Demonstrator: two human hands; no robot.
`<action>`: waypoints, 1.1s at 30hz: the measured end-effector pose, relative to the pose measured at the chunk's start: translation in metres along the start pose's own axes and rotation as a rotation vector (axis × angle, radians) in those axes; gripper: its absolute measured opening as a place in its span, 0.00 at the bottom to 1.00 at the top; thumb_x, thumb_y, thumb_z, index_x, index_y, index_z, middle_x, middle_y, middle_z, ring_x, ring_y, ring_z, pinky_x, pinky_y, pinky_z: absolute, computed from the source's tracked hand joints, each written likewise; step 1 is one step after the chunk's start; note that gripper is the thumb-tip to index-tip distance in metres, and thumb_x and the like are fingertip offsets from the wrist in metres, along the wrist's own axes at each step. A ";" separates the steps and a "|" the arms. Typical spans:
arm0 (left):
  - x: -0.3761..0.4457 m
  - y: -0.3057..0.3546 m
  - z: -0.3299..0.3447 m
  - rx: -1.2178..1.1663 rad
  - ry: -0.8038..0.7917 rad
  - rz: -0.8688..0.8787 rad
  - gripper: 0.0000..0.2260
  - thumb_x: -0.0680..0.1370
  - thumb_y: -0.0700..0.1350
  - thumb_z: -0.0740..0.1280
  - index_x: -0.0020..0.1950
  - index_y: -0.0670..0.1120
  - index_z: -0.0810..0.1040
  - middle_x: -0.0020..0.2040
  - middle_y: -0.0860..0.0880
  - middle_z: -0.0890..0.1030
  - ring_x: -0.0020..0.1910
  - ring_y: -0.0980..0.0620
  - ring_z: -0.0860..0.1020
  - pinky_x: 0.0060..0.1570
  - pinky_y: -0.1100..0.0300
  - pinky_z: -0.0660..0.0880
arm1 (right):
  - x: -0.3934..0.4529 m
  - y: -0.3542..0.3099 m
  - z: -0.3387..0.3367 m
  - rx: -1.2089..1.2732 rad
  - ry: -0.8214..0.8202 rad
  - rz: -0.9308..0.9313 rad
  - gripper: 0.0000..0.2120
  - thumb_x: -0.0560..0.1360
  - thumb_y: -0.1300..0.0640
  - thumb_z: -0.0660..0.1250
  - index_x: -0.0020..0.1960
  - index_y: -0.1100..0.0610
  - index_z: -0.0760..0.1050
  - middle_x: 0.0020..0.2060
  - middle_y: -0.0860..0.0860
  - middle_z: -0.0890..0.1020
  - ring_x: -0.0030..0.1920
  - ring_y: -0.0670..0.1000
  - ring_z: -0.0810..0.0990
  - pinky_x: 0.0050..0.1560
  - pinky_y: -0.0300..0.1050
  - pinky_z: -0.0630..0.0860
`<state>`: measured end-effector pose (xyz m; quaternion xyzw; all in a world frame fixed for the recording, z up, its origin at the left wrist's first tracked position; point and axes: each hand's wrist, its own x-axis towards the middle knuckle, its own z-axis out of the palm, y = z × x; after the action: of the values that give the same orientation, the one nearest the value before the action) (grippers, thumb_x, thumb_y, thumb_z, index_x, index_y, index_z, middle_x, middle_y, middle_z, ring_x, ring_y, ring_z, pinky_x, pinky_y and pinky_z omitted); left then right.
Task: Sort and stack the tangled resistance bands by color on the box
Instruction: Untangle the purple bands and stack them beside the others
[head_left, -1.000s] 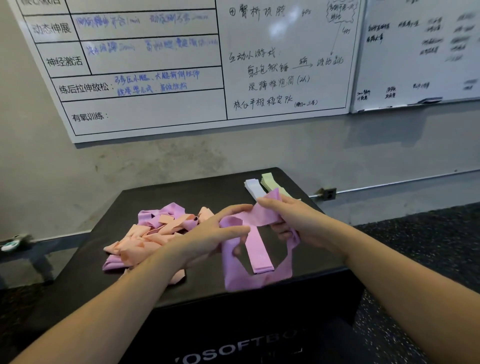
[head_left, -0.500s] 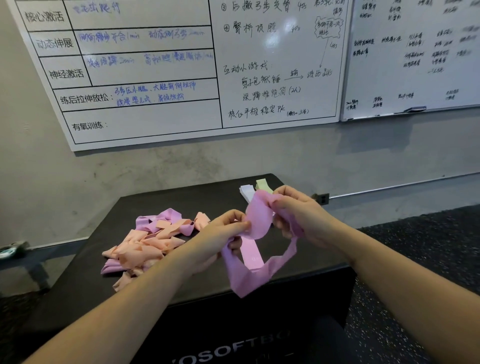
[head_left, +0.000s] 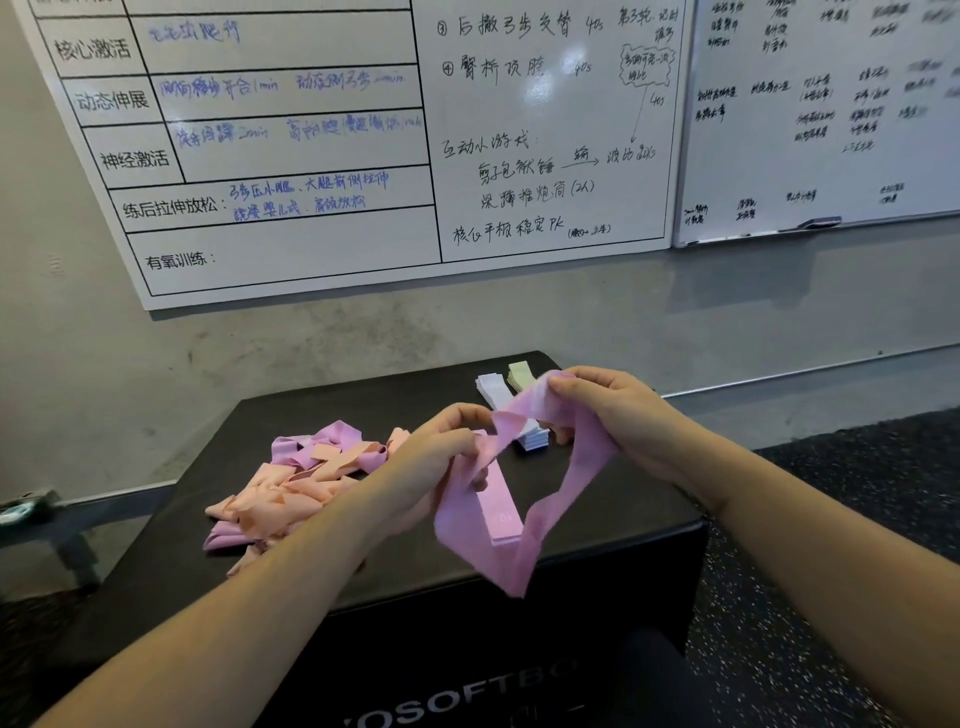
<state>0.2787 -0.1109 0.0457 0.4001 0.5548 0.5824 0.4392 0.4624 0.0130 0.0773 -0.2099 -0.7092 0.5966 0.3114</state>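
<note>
Fingers (head_left: 470, 415) of both hands pinch the pink band (head_left: 524, 551) above the box's (head_left: 613, 512) front edge.

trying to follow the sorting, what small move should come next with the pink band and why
Probably flatten the pink band and lower it onto the pink stack below. Both the left hand and right hand hold it as an open loop just above that same-color stack, while the tangled pile waits on the box.
</note>
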 end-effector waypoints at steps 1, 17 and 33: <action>-0.001 0.000 0.001 0.002 -0.009 -0.018 0.17 0.67 0.40 0.64 0.56 0.42 0.78 0.37 0.43 0.74 0.29 0.51 0.70 0.34 0.58 0.69 | 0.000 0.000 0.000 0.023 0.004 0.005 0.08 0.82 0.56 0.65 0.48 0.56 0.82 0.33 0.51 0.82 0.34 0.51 0.78 0.36 0.42 0.77; -0.009 0.006 0.015 0.085 -0.141 0.049 0.08 0.70 0.48 0.75 0.45 0.47 0.80 0.43 0.48 0.83 0.41 0.52 0.81 0.45 0.60 0.75 | -0.003 0.010 -0.008 0.161 -0.007 0.055 0.09 0.82 0.57 0.62 0.49 0.60 0.78 0.27 0.51 0.74 0.29 0.48 0.72 0.31 0.39 0.69; -0.005 0.011 0.033 0.029 -0.031 0.198 0.09 0.69 0.48 0.75 0.48 0.48 0.84 0.45 0.47 0.85 0.46 0.51 0.82 0.49 0.55 0.78 | -0.011 0.048 0.002 0.088 -0.094 0.162 0.07 0.81 0.64 0.64 0.56 0.60 0.79 0.42 0.57 0.83 0.43 0.53 0.82 0.50 0.51 0.79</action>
<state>0.3110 -0.1057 0.0588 0.4684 0.5142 0.6084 0.3822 0.4652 0.0137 0.0286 -0.2244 -0.6767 0.6598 0.2375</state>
